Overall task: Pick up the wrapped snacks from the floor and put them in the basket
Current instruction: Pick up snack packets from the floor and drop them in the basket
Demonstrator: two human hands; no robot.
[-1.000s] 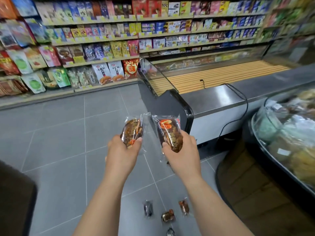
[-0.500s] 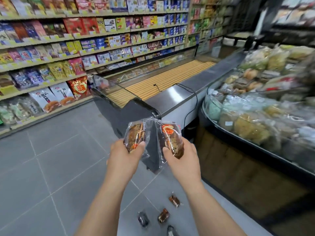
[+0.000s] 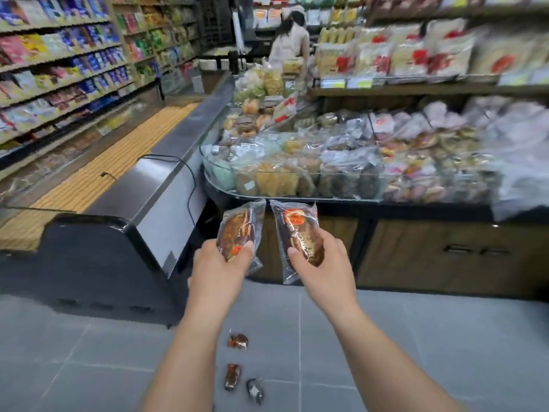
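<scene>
Left hand point(image 3: 221, 263): curled round the lower end of the left snack point(image 3: 239, 230). The thumb lies across the front of the wrapper. The other fingers are behind the pack and hidden, so I cannot tell how they lie. The pack stands nearly upright, top tilted a little to the right.

Right hand point(image 3: 323, 263): grips the right snack point(image 3: 300, 230) the same way, thumb on the front and fingers wrapped behind. The pack's top leans slightly left. Its clear wrapper tail hangs below the thumb.

I see the two packs side by side at the same height, with a narrow gap between them and not touching. Both are held up in front of the bin point(image 3: 217, 169), just below its clear curved wall. The bin is heaped with bagged baked goods.

On the floor point(image 3: 89, 367), between my forearms, lie three more: the top snack point(image 3: 238, 341), the middle snack point(image 3: 232, 376) below it, and the dark snack point(image 3: 255, 389) just beside that one on the right. All three lie apart from one another.

To the left is a freezer point(image 3: 154, 185) with a black cable point(image 3: 190, 176) over its steel top. Shelves point(image 3: 59, 69) run behind it. A person point(image 3: 289, 40) stands at the far end, blurred.
</scene>
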